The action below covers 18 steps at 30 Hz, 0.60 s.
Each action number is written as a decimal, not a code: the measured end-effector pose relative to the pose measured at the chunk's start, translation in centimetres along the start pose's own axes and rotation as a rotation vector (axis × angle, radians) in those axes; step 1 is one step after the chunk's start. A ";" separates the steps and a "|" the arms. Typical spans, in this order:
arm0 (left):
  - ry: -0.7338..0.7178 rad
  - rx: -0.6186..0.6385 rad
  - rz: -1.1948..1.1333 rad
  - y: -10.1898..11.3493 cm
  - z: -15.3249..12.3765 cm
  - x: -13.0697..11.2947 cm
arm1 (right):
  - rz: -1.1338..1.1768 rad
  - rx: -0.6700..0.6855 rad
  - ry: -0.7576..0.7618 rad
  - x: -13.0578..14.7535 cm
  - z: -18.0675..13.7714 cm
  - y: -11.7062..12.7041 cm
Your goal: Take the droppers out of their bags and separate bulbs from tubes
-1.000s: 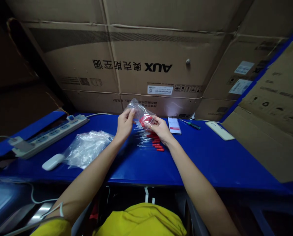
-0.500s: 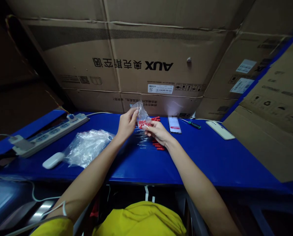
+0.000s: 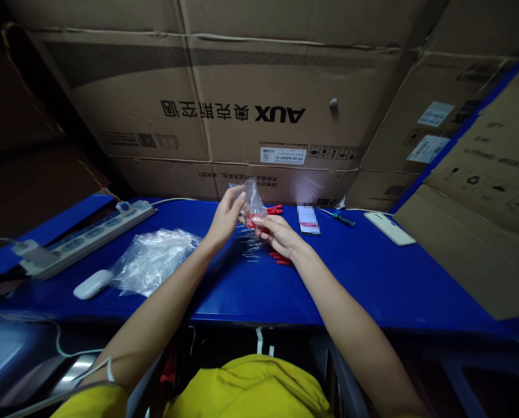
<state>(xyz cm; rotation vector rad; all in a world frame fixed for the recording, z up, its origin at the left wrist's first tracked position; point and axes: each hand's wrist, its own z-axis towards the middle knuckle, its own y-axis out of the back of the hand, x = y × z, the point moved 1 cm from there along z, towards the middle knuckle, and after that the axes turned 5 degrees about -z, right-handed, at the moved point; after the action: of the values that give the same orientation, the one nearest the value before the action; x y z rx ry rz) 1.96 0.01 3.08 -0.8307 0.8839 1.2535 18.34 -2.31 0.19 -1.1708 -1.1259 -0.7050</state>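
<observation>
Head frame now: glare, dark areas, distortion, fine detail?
Head view: glints on the held bag and bag pile; pale glare low on the cardboard panel; upper left corner very dark; wide-angle stretching toward the edges; lit phone screen pixelated; clear shafts too fine to separate.

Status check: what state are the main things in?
Left hand, closed on clear bag
Right hand, closed on clear bag
Clear bag, raised, crumpled
Red pieces, lying loose
Bag pile, lying spread
Dark phone, screen lit
Screwdriver, lying down
Pale phone, camera side up
Power strip, partly filled
</observation>
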 end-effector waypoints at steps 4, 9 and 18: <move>0.114 0.071 -0.102 -0.1 0.1 -0.2 | 0.018 -0.031 0.069 0.4 0.0 0.3; 0.067 0.079 -0.067 0.0 0.0 -0.4 | -0.009 -0.083 0.071 0.4 0.1 0.5; 0.151 0.087 -0.172 0.0 -0.1 -0.6 | -0.030 -0.082 0.073 0.3 0.2 0.7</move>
<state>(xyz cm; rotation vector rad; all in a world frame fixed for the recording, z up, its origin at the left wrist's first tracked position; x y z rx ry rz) 1.91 -0.35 3.62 -0.9210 0.9596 1.0060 18.98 -1.89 0.22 -1.1898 -1.0634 -0.8175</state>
